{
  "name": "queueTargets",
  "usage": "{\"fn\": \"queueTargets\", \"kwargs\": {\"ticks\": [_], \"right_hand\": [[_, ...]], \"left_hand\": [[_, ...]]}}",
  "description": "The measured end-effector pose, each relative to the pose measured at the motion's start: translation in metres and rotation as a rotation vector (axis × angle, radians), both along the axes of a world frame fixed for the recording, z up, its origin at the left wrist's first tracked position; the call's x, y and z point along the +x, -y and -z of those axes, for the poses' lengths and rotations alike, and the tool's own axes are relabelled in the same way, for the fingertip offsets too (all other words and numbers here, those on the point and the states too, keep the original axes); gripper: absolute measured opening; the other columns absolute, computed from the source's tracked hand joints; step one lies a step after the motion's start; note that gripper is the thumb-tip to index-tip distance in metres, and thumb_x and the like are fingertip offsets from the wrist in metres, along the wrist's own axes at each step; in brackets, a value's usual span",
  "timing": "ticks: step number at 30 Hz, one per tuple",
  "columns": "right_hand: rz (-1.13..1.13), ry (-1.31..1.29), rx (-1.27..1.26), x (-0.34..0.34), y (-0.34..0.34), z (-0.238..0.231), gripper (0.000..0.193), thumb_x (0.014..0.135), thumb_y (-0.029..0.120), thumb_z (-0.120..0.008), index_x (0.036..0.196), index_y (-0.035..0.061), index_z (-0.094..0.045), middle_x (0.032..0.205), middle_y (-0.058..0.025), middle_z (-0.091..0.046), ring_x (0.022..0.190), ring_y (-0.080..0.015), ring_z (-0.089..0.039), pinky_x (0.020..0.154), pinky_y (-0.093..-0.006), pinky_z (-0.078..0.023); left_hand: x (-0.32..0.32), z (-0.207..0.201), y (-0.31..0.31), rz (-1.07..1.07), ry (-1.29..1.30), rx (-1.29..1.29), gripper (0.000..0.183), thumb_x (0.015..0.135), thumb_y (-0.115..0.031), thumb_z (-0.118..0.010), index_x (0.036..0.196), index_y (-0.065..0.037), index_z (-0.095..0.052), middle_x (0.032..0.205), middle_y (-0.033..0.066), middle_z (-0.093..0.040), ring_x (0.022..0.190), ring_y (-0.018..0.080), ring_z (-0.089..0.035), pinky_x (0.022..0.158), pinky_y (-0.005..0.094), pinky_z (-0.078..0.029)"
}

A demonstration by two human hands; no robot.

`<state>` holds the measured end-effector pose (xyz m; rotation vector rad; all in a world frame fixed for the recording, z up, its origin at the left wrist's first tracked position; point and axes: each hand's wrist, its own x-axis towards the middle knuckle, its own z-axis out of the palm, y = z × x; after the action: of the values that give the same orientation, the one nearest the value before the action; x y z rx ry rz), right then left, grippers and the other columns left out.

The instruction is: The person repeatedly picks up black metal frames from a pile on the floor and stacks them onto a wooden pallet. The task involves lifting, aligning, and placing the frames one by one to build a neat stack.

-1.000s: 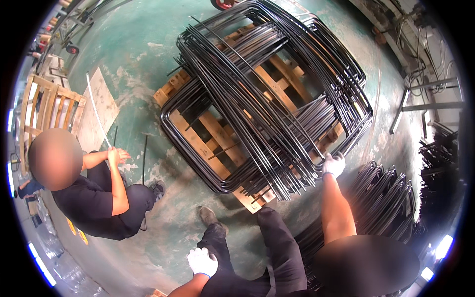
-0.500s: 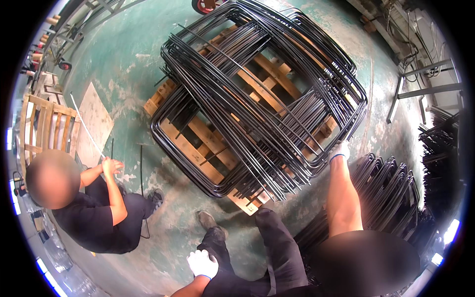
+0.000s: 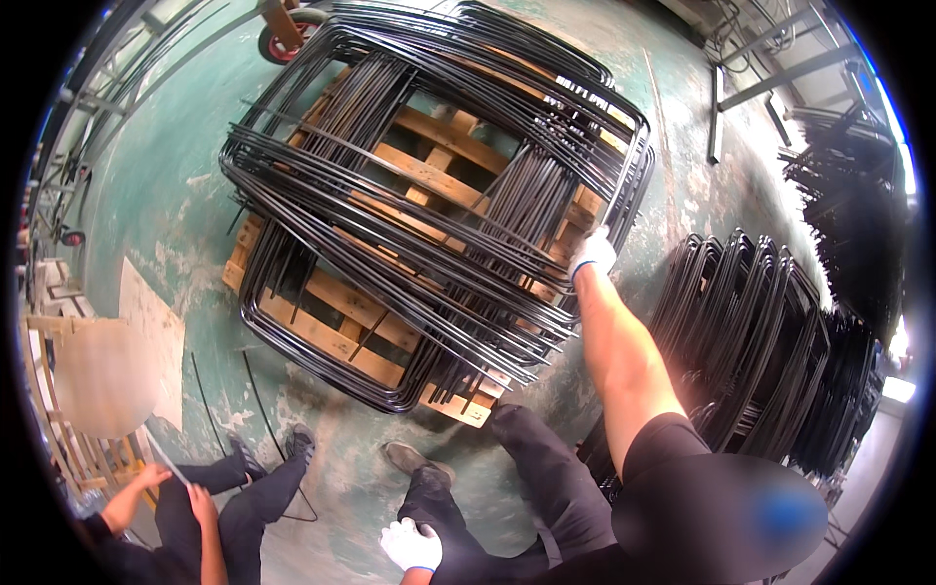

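Note:
My right hand (image 3: 592,255), in a white glove, reaches to the right side of a large stack of bent black metal rod frames (image 3: 409,229). Its fingers close round a rod at the frames' near right corner, though the fingertips are partly hidden. The frames lie crisscrossed in a pile on a wooden pallet (image 3: 456,405), their cut ends pointing towards me. Low in the view, my left hand (image 3: 411,544), gloved in white too, is loosely curled beside my left leg, with nothing seen in it.
A person (image 3: 210,507) sits at lower left holding a thin pale rod (image 3: 168,456). Thin dark rods stand by their feet. More black frames (image 3: 736,327) stand upright at right. A red-hubbed wheel (image 3: 283,44) is beyond the pile; a metal stand (image 3: 719,115) is at far right.
My view has shifted, so the pile sits further left. My right hand remains at the pile's corner, slightly further along the rods. The seated person's hands have moved lower and closer to their knees.

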<state>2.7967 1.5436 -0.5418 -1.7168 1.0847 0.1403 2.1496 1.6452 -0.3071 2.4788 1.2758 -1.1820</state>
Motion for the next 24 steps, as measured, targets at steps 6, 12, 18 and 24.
{"fn": "queueTargets", "kwargs": {"ticks": [6, 12, 18, 24], "right_hand": [[-0.286, 0.035, -0.391, -0.033, 0.045, -0.009, 0.043, 0.106, 0.042, -0.065, 0.099, 0.0022, -0.078, 0.095, -0.0161, -0.080, 0.093, -0.0332, -0.074, 0.091, -0.0441, -0.056], [-0.550, -0.074, -0.741, -0.011, 0.083, -0.054, 0.044, 0.094, 0.040, -0.075, 0.122, 0.0072, -0.075, 0.122, -0.0210, -0.078, 0.118, -0.0386, -0.074, 0.106, -0.0464, -0.056], [-0.868, -0.247, -0.817, 0.014, 0.101, -0.038, 0.044, 0.092, 0.038, -0.074, 0.121, 0.0038, -0.078, 0.120, -0.0253, -0.078, 0.120, -0.0400, -0.073, 0.106, -0.0457, -0.057], [-0.203, 0.057, -0.005, 0.005, 0.125, -0.013, 0.037, 0.095, 0.027, -0.068, 0.119, -0.0003, -0.074, 0.094, -0.0171, -0.078, 0.078, -0.0295, -0.078, 0.072, -0.0434, -0.063]], "left_hand": [[-0.003, 0.023, -0.013, 0.106, 0.031, -0.023, 0.032, 0.085, -0.038, -0.073, 0.095, -0.008, -0.076, 0.099, 0.0174, -0.071, 0.102, 0.0379, -0.067, 0.093, 0.0504, -0.051], [0.016, 0.016, -0.016, 0.123, 0.068, -0.024, 0.033, 0.085, -0.038, -0.073, 0.095, -0.007, -0.076, 0.099, 0.0177, -0.071, 0.102, 0.0380, -0.067, 0.093, 0.0506, -0.051], [0.023, 0.024, -0.023, 0.218, -0.018, -0.052, 0.035, 0.088, -0.040, -0.069, 0.097, -0.006, -0.076, 0.101, 0.0175, -0.072, 0.103, 0.0373, -0.067, 0.095, 0.0501, -0.050], [0.023, 0.034, -0.027, 0.272, -0.018, -0.081, 0.037, 0.089, -0.042, -0.067, 0.097, -0.007, -0.076, 0.102, 0.0170, -0.072, 0.104, 0.0362, -0.066, 0.096, 0.0501, -0.049]]}}
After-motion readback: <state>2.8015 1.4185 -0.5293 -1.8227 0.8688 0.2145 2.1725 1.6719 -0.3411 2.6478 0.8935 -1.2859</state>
